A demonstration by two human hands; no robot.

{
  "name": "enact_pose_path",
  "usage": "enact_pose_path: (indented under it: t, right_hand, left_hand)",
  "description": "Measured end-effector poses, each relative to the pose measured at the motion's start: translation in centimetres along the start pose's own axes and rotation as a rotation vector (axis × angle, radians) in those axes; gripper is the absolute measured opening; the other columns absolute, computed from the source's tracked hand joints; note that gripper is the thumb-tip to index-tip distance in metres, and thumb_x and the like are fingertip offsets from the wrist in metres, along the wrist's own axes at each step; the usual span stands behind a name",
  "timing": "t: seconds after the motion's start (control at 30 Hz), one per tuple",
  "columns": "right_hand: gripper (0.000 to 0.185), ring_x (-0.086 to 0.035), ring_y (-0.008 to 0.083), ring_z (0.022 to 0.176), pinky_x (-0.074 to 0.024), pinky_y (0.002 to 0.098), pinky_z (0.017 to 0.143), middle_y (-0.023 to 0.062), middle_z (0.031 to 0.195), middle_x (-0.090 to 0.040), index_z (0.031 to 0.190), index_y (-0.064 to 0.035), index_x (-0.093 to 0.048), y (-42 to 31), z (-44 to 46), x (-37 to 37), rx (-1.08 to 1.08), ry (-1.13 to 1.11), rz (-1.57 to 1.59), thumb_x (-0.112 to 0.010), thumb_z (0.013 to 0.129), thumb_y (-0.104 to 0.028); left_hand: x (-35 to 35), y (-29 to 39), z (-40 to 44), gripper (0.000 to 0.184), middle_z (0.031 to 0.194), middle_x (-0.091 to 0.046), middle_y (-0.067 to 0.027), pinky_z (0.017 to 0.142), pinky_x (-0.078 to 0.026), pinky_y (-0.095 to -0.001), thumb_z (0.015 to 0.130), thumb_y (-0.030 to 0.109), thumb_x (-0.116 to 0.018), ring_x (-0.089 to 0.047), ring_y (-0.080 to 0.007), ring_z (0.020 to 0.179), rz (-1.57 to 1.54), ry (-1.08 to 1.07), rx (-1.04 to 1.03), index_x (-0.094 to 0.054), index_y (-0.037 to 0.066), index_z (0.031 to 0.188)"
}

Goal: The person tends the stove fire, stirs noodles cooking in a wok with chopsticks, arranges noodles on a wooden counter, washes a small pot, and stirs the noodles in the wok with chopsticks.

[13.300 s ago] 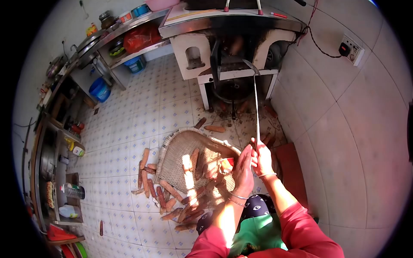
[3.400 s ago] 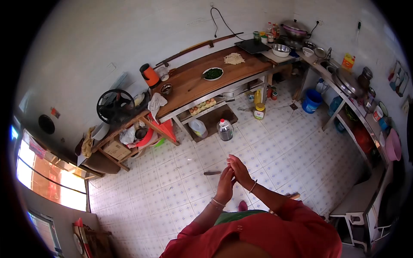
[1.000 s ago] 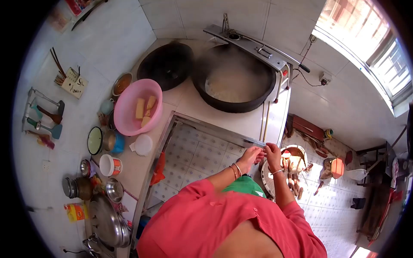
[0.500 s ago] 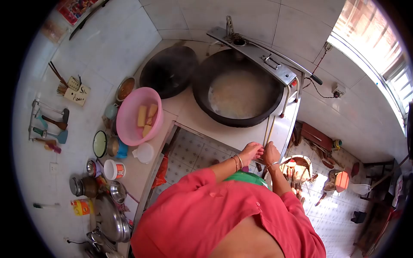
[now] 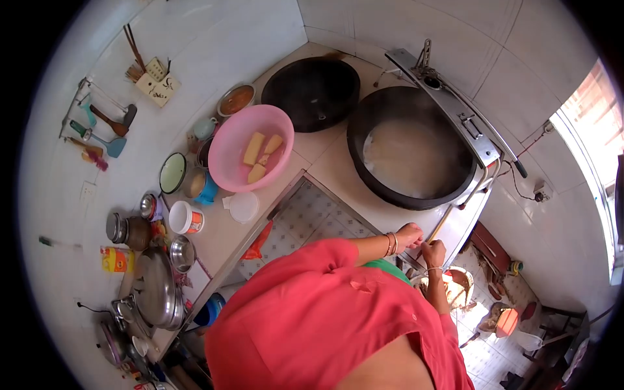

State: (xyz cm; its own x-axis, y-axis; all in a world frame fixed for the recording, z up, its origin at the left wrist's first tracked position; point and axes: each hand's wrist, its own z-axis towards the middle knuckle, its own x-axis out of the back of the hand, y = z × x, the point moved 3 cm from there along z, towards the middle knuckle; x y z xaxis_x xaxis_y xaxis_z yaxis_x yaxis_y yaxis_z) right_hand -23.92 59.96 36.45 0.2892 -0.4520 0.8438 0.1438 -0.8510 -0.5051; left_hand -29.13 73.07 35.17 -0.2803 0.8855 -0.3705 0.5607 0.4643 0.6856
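Left hand (image 5: 409, 237) and right hand (image 5: 434, 253) near each other, fingers of both curled, whether grasping anything unclear, wooden chopsticks (image 5: 442, 221) at one o'clock just beside the right hand, steaming black wok (image 5: 359, 153) at twelve, black lid (image 5: 312, 91) at eleven, pink basin (image 5: 224, 153) at ten
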Motion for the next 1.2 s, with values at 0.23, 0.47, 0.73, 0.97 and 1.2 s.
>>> enact_pose_path:
  t: [0.23, 0.47, 0.73, 0.97, 1.2]
  right_hand:
    - [0.011, -0.042, 0.0084, 0.04, -0.0347, 0.0223, 0.036, 0.0006, 0.054, -0.047, 0.075, 0.0007, -0.054, -1.9, -2.9, 4.5, -0.262, -0.346, 0.788, -0.058, 0.077, -0.01]
    - [0.016, -0.046, 0.0063, 0.048, -0.0377, 0.0196, 0.042, 0.0026, 0.064, -0.053, 0.087, 0.0034, -0.053, -4.0, -7.2, 10.3, -0.128, -0.405, 0.842, -0.057, 0.078, -0.009]
    - [0.051, -0.053, 0.016, 0.096, -0.0498, 0.0248, 0.071, 0.0111, 0.126, -0.037, 0.121, -0.003, -0.05, -7.1, -7.0, 16.7, 0.457, 0.067, 0.743, -0.058, 0.073, 0.009]
    - [0.033, -0.054, 0.0237, 0.086, -0.0462, 0.0309, 0.07, 0.0118, 0.097, -0.051, 0.107, -0.008, -0.06, -13.0, -5.6, 17.2, 0.721, 0.252, 0.307, -0.063, 0.075, 0.0]
    - [0.018, -0.057, 0.021, 0.072, -0.0461, 0.0288, 0.065, 0.0105, 0.082, -0.057, 0.099, -0.0041, -0.062, -16.6, -2.6, 15.7, 0.739, 0.189, 0.356, -0.058, 0.082, -0.005]
  left_hand:
    - [-2.4, 3.2, -2.7, 0.022, 0.08, -0.051, -0.0019, 0.058, -0.043, -0.0267, 0.084, 0.029, -0.052, -0.048, -0.0123, 0.07, 0.182, -0.138, 0.006, -0.055, 0.007, 0.083]
    - [-6.1, 4.8, -4.8, 0.015, 0.07, -0.055, 0.0013, 0.053, -0.038, -0.0194, 0.085, 0.021, -0.058, -0.046, -0.0058, 0.059, 0.149, -0.357, -0.027, -0.057, 0.006, 0.082]
    - [-8.2, 10.4, -6.8, 0.01, 0.073, -0.055, 0.0032, 0.059, -0.041, -0.0202, 0.088, 0.018, -0.056, -0.05, -0.0054, 0.065, -0.267, -0.442, -0.13, -0.059, 0.008, 0.087]
    - [-7.5, 11.6, -7.9, 0.015, 0.09, -0.059, -0.0035, 0.08, -0.045, -0.028, 0.09, 0.019, -0.052, -0.056, -0.0124, 0.084, -0.549, -0.439, -0.09, -0.057, 0.006, 0.095]
    - [-4.7, 13.1, -10.2, 0.02, 0.087, -0.058, -0.0003, 0.074, -0.047, -0.028, 0.092, 0.027, -0.048, -0.056, -0.011, 0.083, -0.665, -0.296, -0.142, -0.057, 0.008, 0.093]
